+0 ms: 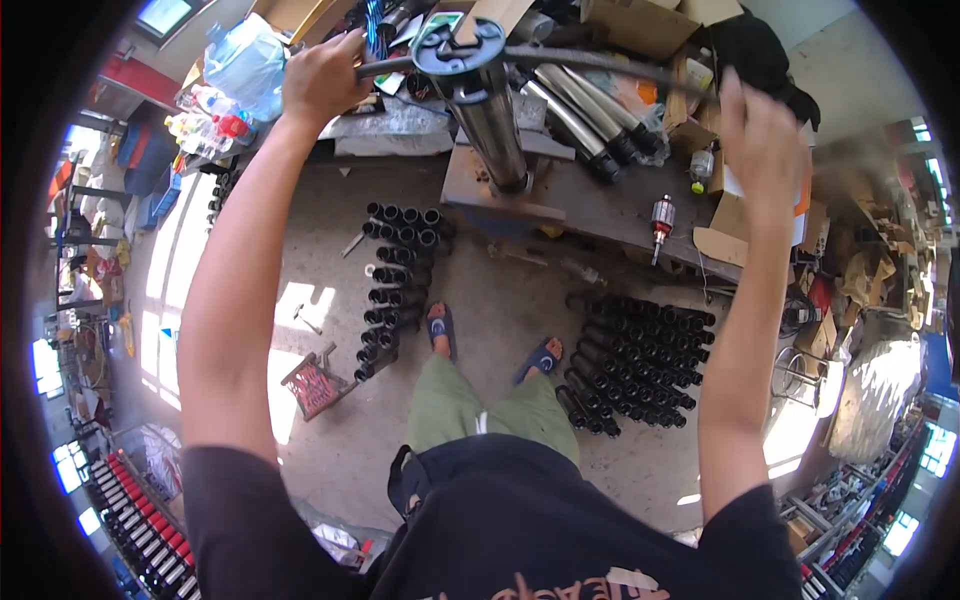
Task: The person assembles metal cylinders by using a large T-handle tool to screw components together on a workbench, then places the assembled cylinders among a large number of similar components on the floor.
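My left hand (322, 78) is closed around one end of a long dark metal bar (610, 64). The bar runs level across the round, notched top of a shiny metal cylinder (490, 130). At the bar's other end is my right hand (765, 140), smeared by motion, its fingers bent over the bar. The cylinder stands almost upright, its lower end at a rusty metal bracket (500, 195) on the bench's near edge. A ring-shaped dark fitting (459, 45) caps the cylinder between my two hands.
Several metal tubes (580, 120) lie on the cluttered bench (625, 205), near a red-and-silver tool (662, 218). Black tubes stand on the floor in a left group (395, 280) and a right group (640, 360). A small stool (312, 385) sits at left.
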